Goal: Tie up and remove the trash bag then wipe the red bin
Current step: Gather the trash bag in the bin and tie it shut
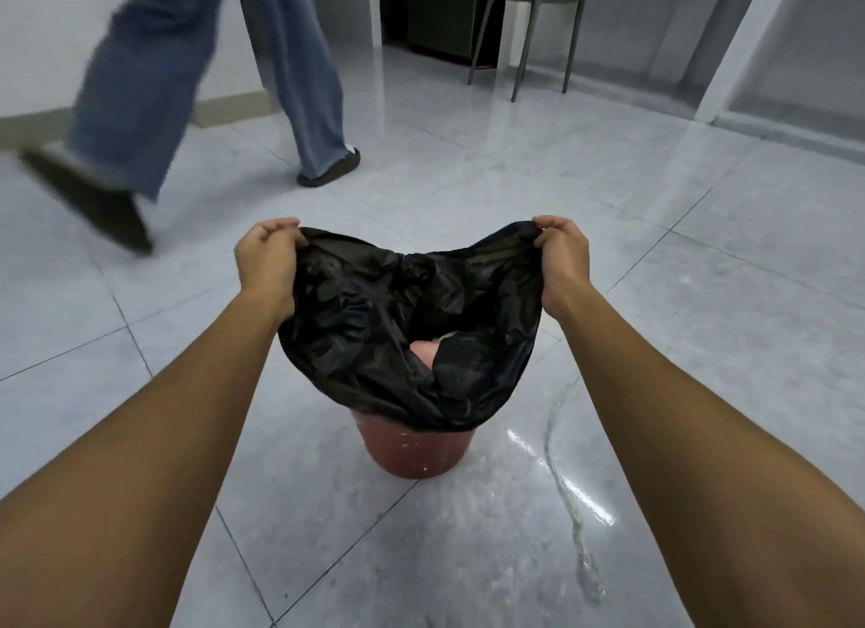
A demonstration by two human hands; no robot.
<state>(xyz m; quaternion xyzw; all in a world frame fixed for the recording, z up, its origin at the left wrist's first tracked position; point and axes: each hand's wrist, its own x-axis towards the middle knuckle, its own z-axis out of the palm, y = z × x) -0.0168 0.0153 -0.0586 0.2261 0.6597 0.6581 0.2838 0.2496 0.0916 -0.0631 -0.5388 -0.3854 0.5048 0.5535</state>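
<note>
While sitting in the red bin [412, 452], the trash bag [374, 309] is being pinched at opposite rim edges by the left grip [269, 257] and right grip [561, 257], fingers apparently fully curled.

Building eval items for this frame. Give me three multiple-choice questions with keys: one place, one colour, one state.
1. Where does the bin stand?
A) on a shelf
B) on the floor
C) on a table

2. What colour is the bag?
A) white
B) blue
C) black

3. How is the bag's mouth?
A) untied, gripped at two sides
B) knotted shut
C) taped shut

Key:
1 B: the bin sits on the tiles, under the bag.
2 C: the plastic is black all over.
3 A: the left hand and right hand each pinch an edge, and the mouth gapes between them.
</note>
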